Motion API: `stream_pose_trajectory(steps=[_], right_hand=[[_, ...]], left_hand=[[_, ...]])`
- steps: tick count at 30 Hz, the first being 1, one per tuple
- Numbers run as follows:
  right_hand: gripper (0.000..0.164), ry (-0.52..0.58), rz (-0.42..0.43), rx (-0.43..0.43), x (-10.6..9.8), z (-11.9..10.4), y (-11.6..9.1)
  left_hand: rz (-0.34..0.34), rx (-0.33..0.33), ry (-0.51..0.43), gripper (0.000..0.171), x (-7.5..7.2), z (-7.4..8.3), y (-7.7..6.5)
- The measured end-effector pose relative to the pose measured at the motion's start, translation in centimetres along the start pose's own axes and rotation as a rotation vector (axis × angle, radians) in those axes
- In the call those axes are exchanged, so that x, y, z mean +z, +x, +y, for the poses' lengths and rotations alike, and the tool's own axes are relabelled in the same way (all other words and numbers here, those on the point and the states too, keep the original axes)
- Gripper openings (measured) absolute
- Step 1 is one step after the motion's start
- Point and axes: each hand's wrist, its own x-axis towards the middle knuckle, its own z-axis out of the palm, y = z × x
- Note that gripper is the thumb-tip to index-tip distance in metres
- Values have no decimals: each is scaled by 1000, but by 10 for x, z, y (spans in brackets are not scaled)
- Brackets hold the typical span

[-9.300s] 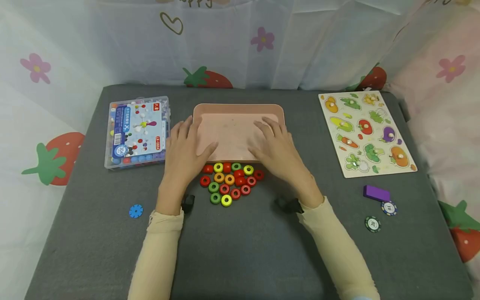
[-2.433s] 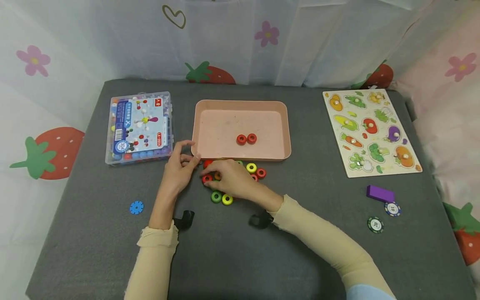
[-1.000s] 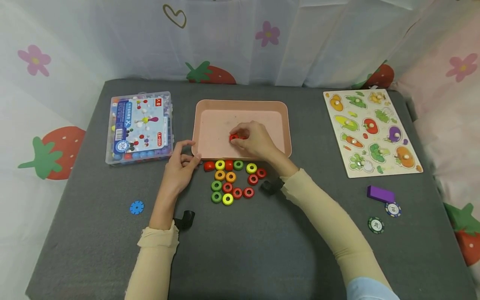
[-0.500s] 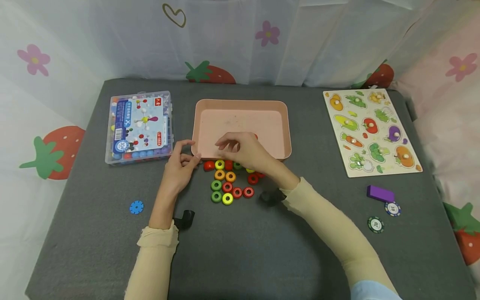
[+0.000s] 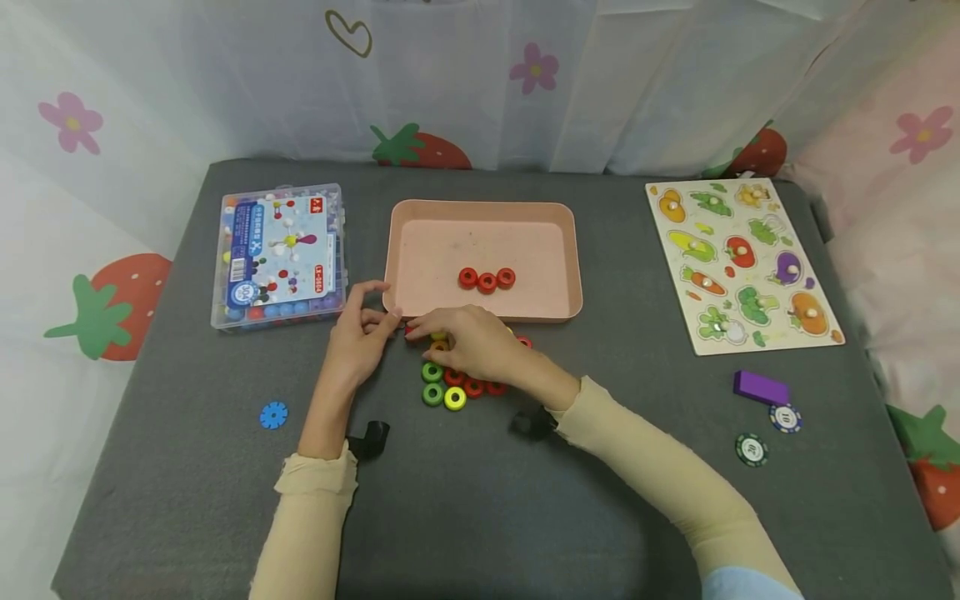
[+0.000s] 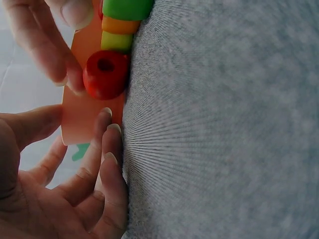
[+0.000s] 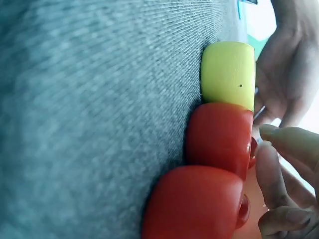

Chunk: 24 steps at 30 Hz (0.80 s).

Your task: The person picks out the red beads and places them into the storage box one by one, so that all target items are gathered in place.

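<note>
My left hand (image 5: 360,337) stays at the near left corner of the pink tray (image 5: 427,242), thumb and index finger on two sides of the corner. Along the tray's near side lie red, green, yellow and orange wooden beads with holes, such as the green bead (image 5: 432,393) and yellow bead (image 5: 455,398). My right hand (image 5: 480,346) hovers over this group and hides part of it. Its fingertips reach a red bead (image 6: 105,74) in the left wrist view, thumb held away from it. Inside the tray sit three red beads (image 5: 487,283).
A clear case of coloured balls (image 5: 281,250) stands left of the tray. At right lies a vegetable puzzle board (image 5: 742,267), above a purple block (image 5: 761,387), a blue-and-white chip (image 5: 785,418) and a green chip (image 5: 752,449). A blue notched disc (image 5: 273,415) lies at left.
Both hands were at the tray, which held no beads; two red ones were there later. My right hand set down a third and moved back over the group. My left hand has lately kept still.
</note>
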Motion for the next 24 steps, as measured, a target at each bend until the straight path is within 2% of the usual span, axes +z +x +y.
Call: stream_pose_trajectory(steps=[6, 17, 21, 24], right_hand=[[29, -66, 27, -6, 5, 0, 1], [22, -57, -40, -11, 3, 3, 3], [21, -49, -26, -1, 3, 4, 2], [21, 6, 25, -17, 3, 5, 1]], left_hand=[[-6, 2, -6, 44, -1, 0, -1], [-8, -13, -8, 44, -1, -1, 0], [-5, -6, -12, 44, 0, -2, 0], [-2, -3, -8, 44, 0, -2, 0]])
